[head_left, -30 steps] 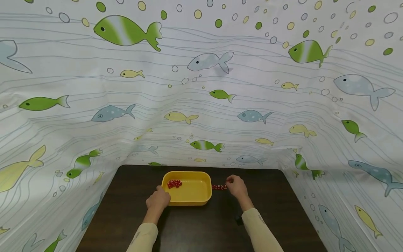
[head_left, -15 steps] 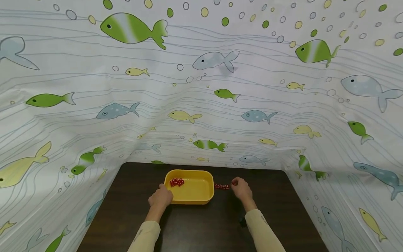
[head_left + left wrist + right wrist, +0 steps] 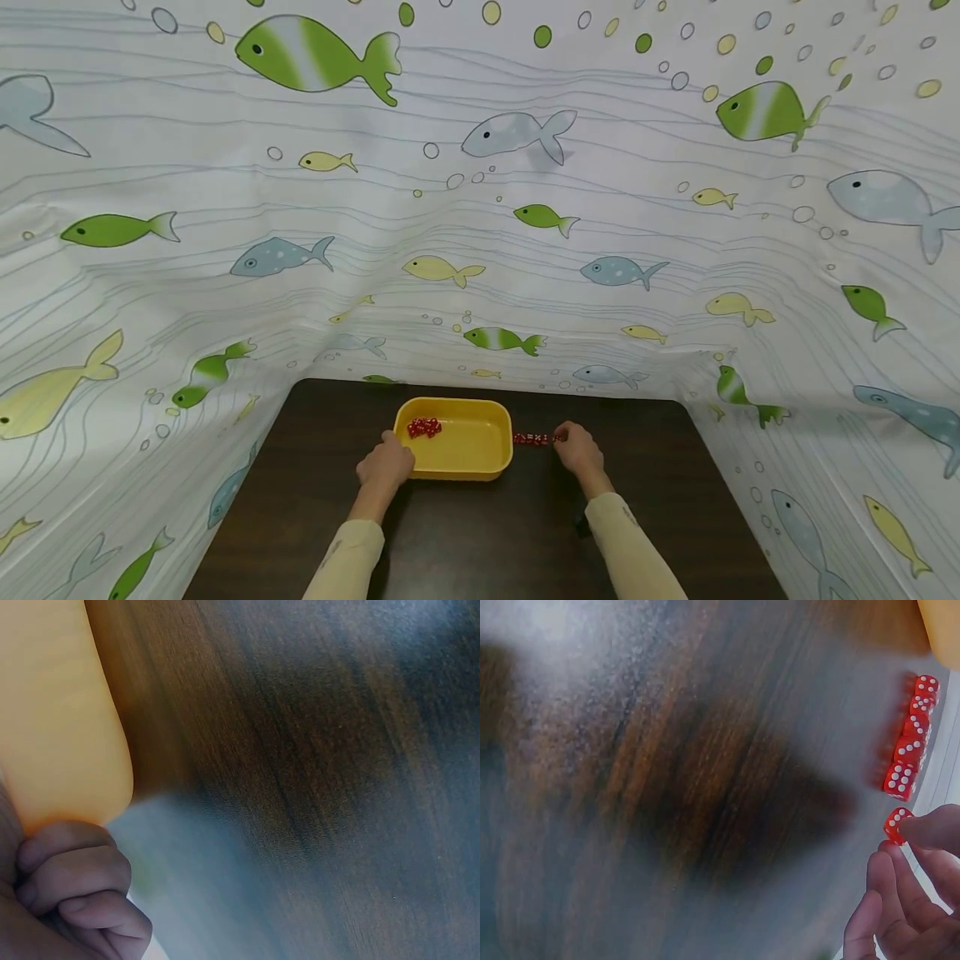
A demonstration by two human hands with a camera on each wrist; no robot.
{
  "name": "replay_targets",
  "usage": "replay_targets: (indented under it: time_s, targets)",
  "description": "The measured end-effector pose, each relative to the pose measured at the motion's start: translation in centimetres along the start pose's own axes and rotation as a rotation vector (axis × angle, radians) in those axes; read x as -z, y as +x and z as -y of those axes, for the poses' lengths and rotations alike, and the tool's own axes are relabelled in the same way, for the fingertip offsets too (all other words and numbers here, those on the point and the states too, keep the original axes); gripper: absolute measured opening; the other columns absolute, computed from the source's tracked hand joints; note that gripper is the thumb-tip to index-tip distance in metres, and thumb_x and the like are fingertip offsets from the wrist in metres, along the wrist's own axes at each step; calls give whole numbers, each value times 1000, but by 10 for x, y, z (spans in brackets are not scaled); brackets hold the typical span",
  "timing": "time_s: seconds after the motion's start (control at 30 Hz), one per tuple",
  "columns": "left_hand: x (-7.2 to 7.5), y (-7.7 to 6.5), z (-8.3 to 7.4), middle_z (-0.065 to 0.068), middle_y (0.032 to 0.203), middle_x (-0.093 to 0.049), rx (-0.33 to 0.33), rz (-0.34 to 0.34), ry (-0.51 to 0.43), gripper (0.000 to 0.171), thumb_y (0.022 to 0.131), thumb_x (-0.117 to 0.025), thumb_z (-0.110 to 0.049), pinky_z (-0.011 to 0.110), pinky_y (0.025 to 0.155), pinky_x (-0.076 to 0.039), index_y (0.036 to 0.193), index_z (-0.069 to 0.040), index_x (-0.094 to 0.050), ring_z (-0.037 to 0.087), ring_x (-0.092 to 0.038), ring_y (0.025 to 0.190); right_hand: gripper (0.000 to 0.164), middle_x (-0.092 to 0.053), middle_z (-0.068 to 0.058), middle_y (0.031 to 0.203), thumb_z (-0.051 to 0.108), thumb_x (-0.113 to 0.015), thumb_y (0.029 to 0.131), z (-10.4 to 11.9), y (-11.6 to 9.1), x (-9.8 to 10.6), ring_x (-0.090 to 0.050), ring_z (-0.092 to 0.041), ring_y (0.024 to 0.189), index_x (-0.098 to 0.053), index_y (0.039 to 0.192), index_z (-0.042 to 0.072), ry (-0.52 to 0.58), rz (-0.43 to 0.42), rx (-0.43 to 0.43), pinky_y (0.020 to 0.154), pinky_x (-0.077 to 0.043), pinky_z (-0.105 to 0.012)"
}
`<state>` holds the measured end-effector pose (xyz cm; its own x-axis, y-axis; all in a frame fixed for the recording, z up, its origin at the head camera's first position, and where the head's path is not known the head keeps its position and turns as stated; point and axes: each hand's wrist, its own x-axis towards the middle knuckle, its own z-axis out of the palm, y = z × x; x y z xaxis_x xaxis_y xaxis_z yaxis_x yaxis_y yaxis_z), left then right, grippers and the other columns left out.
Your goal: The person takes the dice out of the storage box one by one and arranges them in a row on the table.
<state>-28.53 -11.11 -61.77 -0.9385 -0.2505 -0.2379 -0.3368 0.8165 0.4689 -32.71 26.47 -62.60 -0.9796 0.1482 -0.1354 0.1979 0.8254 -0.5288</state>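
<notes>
A yellow tray [image 3: 453, 476] stands on the dark table, with a small heap of red dice [image 3: 424, 427] in its left part. My left hand [image 3: 386, 461] grips the tray's left edge; in the left wrist view its fingers [image 3: 79, 874] curl at the tray's corner. From the tray's right side runs a row of several red dice [image 3: 531, 439] with white pips. My right hand [image 3: 579, 448] pinches one red die [image 3: 896, 823] between thumb and fingertips. That die is just beyond the outer end of the row [image 3: 907, 750], a narrow gap apart from it.
The dark wood-grain table [image 3: 480, 542] reaches back to a white cloth [image 3: 480, 317] printed with fish, which hangs behind and on both sides. A small dark object [image 3: 582, 523] shows beside my right wrist.
My right hand has come down and slightly right with the die, from over the row's end to just past it. The left hand keeps its grip on the tray. The head view has shifted slightly.
</notes>
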Motion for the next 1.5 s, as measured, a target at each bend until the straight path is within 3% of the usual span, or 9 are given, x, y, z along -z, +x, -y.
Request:
replay_targets:
  time_s: [0.37,0.63,1.0,1.3,1.5]
  targets:
    - [0,0,1,14,76,-53,8,21,4,55,97,-47,-27,46,65,-43,137,10,-37,28,-52,63,21,-67,-6,105,20,-66,92,-3,2,-5,-61,-22,78,-67,112,15,-30,37,-2,65,-48,-45]
    - [3,0,-1,17,82,-57,7,0,14,60,97,-50,-29,51,72,-46,141,9,-35,30,-54,67,25,-67,-8,112,19,-67,92,1,8,-7,-63,-26,87,-66,117,16,-43,22,10,74,-49,-51]
    - [2,1,0,14,78,-55,14,9,16,54,97,-50,-28,47,68,-44,136,7,-38,28,-53,65,33,-65,-10,118,17,-68,91,2,5,-9,-63,-29,97,-63,123,14,-39,34,20,79,-49,-55]
    - [4,-3,-1,14,75,-53,-13,15,0,52,97,-49,-27,46,65,-43,133,9,-39,29,-53,64,30,-61,-10,124,18,-60,95,3,1,-3,-62,-26,95,-64,124,13,-19,-37,56,75,-50,-51]
    - [0,0,-1,13,75,-52,2,12,-2,46,97,-50,-27,46,65,-43,126,8,-42,29,-53,63,26,-61,-7,118,17,-58,95,33,-5,-5,-57,-20,77,-65,120,15,11,-139,131,64,-48,-40]
